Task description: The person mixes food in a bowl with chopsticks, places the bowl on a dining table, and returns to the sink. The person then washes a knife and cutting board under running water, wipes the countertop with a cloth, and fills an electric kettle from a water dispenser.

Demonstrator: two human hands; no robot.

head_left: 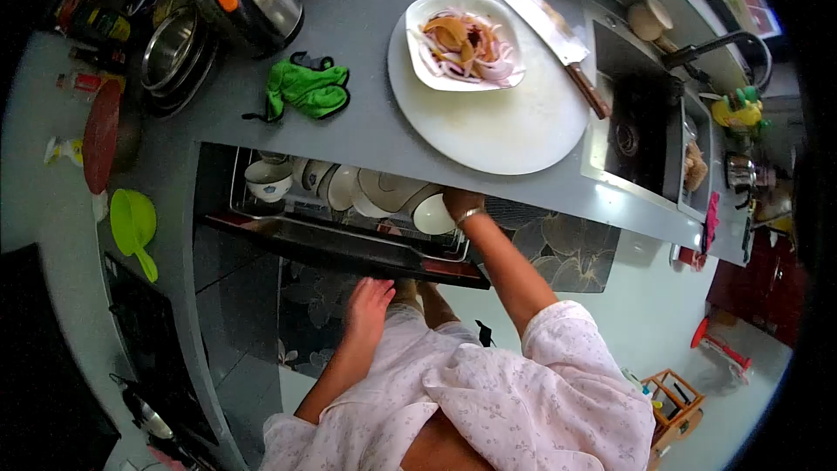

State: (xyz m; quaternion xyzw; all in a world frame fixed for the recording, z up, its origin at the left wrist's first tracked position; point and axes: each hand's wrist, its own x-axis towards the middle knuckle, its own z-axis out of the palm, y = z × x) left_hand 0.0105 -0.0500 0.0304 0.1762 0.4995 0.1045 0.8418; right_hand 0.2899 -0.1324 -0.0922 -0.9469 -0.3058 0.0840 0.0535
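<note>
An open drawer [349,249] under the counter holds several white bowls and plates in a wire rack. My right hand [462,203], with a bracelet at the wrist, reaches into its right end beside a white bowl [432,215]; the counter edge and shadow hide the fingers. Just outside the drawer front is my left hand [373,296], its fingers extended and nothing in it. Above on the counter, a white dish [421,68] of sliced onion and brown pieces rests on a round white cutting board [488,135]. A cleaver [545,26] lies at the board's right side.
A green cloth [309,92] and a kettle [261,4] are on the counter left of the board, with metal bowls [170,48] further left. The sink [632,122] is at the right. A green ladle-shaped scoop [132,222] lies at the left.
</note>
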